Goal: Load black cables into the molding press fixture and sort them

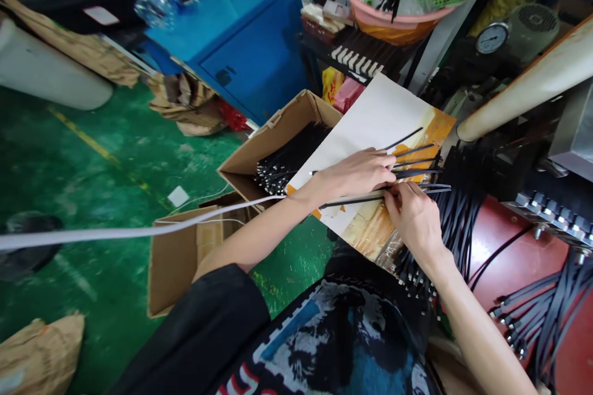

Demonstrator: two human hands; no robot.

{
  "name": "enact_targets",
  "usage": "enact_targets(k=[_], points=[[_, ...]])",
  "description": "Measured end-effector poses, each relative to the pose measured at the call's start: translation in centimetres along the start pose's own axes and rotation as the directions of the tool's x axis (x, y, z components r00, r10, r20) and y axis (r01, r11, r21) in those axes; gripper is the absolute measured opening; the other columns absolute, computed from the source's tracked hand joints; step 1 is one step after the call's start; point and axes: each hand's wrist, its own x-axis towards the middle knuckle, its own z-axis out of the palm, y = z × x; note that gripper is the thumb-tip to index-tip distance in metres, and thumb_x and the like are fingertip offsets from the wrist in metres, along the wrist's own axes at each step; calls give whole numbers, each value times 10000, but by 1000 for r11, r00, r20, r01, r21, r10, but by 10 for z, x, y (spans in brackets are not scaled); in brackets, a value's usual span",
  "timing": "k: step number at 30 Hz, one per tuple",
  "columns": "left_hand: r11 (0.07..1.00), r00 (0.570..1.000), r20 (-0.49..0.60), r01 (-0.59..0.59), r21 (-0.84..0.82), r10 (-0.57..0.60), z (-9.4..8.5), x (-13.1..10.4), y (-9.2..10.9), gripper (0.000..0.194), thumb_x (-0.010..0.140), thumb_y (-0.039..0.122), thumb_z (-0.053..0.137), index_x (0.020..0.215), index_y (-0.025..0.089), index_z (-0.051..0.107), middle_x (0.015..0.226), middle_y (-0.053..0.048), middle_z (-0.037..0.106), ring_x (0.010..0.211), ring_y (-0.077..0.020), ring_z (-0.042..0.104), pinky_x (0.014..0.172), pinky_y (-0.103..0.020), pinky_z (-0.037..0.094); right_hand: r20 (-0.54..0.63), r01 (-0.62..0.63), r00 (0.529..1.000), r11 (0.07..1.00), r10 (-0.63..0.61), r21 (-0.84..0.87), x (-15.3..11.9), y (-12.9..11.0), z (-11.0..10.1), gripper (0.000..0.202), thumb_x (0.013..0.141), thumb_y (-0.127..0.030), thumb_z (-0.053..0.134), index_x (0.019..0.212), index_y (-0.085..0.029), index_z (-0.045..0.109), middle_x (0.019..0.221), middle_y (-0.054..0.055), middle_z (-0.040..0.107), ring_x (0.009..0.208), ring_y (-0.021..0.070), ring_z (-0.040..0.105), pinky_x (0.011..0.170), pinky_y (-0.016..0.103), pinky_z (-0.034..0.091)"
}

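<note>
Our right hand (414,216) pinches the black strips (417,172) lying across the pale board (365,117); our left hand (364,171) lies over them, and we cannot tell whether it grips. Left of the board stands an open carton (290,116).

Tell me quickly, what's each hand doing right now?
Left hand: fingers curled over black strips on the board; whether it grips any can't be told.
Right hand: closed, pinching black strips.
</note>
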Motion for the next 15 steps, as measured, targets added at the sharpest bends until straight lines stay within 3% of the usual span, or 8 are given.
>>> enact_targets(k=[8, 12, 15], points=[[998, 1000, 24, 7, 69, -8, -3, 5, 1, 165, 1028, 162, 629, 929, 161, 761, 1009, -105, 692, 990, -247, 636, 875, -367, 439, 27, -207, 978, 976, 209, -71, 9, -20, -2, 135, 984, -242, 613, 932, -176, 719, 925, 98, 773, 754, 230, 697, 626, 325, 333], [997, 999, -24, 43, 57, -42, -1, 2, -1, 112, 989, 125, 665, 927, 158, 752, 1038, -105, 687, 1000, -241, 643, 900, -361, 449, 41, -200, 979, 978, 198, 56, -1, -16, 0, 107, 919, -225, 664, 817, -204, 688, 754, 35, 720, 679, 205, 646, 645, 316, 338], [990, 993, -70, 93, -102, -100, -6, -6, 7, 109, 1010, 155, 649, 985, 157, 755, 1092, -106, 694, 1017, -235, 656, 920, -355, 464, -17, -153, 987, 965, 161, 212, -15, -8, -7, 133, 911, -219, 678, 781, -207, 651, 672, -21, 629, 611, 161, 568, 637, 299, 350]])
